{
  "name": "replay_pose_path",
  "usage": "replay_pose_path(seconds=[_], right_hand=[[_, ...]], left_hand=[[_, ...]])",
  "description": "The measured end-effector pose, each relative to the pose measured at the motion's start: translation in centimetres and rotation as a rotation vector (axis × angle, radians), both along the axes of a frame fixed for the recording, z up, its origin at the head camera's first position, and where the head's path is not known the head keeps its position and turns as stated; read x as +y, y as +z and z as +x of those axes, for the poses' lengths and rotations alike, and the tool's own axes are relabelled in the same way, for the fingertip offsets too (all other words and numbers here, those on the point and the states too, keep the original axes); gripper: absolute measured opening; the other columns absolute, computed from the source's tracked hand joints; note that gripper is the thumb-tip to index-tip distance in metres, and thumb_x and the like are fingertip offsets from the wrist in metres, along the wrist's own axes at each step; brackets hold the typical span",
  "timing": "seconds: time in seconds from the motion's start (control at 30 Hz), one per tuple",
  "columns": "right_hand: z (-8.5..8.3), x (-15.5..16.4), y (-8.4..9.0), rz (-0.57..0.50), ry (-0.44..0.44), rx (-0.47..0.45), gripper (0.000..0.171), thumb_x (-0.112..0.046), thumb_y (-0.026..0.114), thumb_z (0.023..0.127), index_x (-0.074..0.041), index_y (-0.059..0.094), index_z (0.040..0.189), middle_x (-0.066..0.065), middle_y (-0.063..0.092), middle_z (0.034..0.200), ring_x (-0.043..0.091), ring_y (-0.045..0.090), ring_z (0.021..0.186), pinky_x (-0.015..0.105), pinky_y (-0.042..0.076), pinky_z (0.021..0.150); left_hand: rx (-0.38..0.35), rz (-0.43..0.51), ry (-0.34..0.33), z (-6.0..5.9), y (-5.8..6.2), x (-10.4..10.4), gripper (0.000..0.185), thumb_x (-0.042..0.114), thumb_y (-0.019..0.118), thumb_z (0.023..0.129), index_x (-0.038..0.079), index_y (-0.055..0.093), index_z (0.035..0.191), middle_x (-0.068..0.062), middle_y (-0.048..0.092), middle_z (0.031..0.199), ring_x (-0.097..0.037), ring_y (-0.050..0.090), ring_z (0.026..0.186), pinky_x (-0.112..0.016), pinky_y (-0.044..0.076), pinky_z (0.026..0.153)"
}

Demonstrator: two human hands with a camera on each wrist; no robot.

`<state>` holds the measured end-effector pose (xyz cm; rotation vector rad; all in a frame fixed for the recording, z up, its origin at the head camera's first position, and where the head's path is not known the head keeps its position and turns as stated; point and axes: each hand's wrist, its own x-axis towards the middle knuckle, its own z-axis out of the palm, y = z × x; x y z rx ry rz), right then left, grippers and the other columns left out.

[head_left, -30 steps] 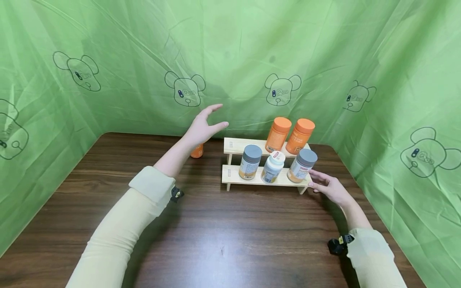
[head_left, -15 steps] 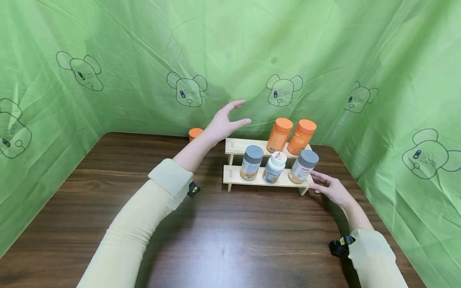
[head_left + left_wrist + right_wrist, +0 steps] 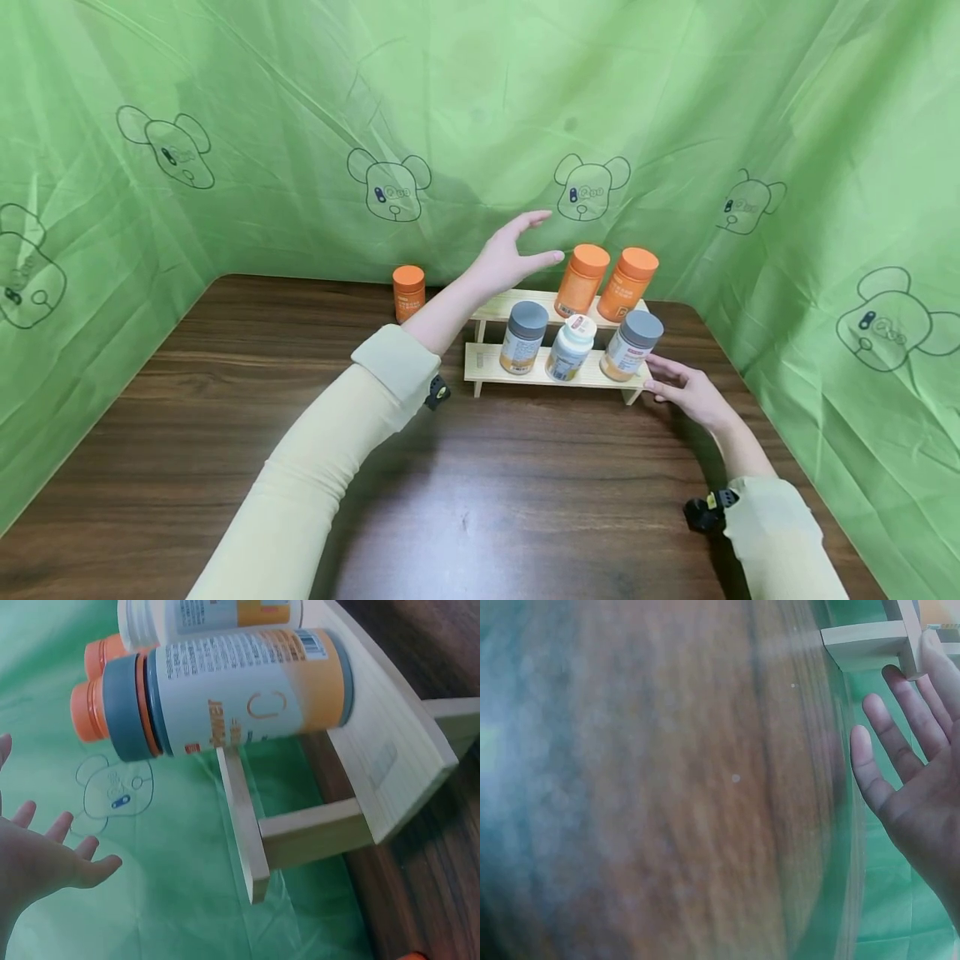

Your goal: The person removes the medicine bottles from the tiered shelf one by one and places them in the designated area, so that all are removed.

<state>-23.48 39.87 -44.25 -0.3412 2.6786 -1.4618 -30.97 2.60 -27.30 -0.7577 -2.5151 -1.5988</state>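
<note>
My left hand hovers spread and empty just left of the nearer orange bottle on the rack's upper step. I'd come in level and wrap its body below the cap. My right hand, fingers flat, steadies the rack's right end.

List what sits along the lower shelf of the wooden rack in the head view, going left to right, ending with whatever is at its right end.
Left grey-capped bottle → white-capped bottle → right grey-capped bottle → right hand, fingers straight against the right end of the wooden rack.
</note>
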Motion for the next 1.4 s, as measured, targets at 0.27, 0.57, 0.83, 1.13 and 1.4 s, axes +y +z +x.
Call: replay_pose_path(seconds=[0.27,0.57,0.83,1.13,1.4], right_hand=[[-0.2,0.3,-0.1,0.016,-0.002,0.006,0.059,-0.024,0.063,0.091,-0.001,0.041,0.141,0.023,0.049,0.135,-0.006,0.059,0.096,0.028,0.056,0.072],[-0.5,0.4,-0.3,0.018,-0.002,0.003,0.059,-0.025,0.063,0.091,-0.002,0.041,0.141,0.027,0.046,0.136,-0.009,0.056,0.100,0.029,0.056,0.073],[-0.4,0.3,-0.3,0.015,-0.001,-0.004,0.060,-0.025,0.063,0.091,-0.001,0.040,0.141,0.028,0.045,0.137,-0.009,0.056,0.099,0.029,0.056,0.073],[-0.3,0.4,-0.4,0.009,-0.008,0.011,0.057,-0.022,0.063,0.091,0.000,0.042,0.140,0.018,0.051,0.134,-0.006,0.058,0.097,0.028,0.056,0.072],[-0.2,0.3,-0.2,-0.002,-0.004,0.012,0.057,-0.021,0.063,0.091,0.001,0.042,0.140,0.004,0.055,0.129,-0.005,0.059,0.096,0.028,0.056,0.072]], left_hand=[[0.027,-0.017,-0.024,-0.8,0.1,2.0,0.069,0.040,0.071,0.083,0.027,0.040,0.143,0.002,0.043,0.144,-0.014,0.035,0.134,-0.042,0.030,0.110],[-0.064,0.007,-0.080,-1.4,-0.3,3.7,0.065,0.039,0.067,0.086,0.028,0.039,0.143,0.001,0.041,0.146,-0.017,0.035,0.135,-0.042,0.033,0.109],[-0.099,0.031,-0.121,-1.4,-1.4,4.9,0.060,0.035,0.067,0.088,0.022,0.041,0.141,-0.002,0.043,0.144,-0.018,0.036,0.134,-0.041,0.032,0.110],[-0.087,0.021,-0.098,-1.6,-2.3,5.5,0.049,0.029,0.068,0.087,0.018,0.051,0.132,0.002,0.050,0.136,-0.016,0.042,0.129,-0.035,0.034,0.108],[-0.077,0.008,-0.072,-1.5,-2.5,5.5,0.044,0.025,0.068,0.088,0.019,0.052,0.129,0.003,0.053,0.133,-0.019,0.045,0.125,-0.033,0.037,0.105]])
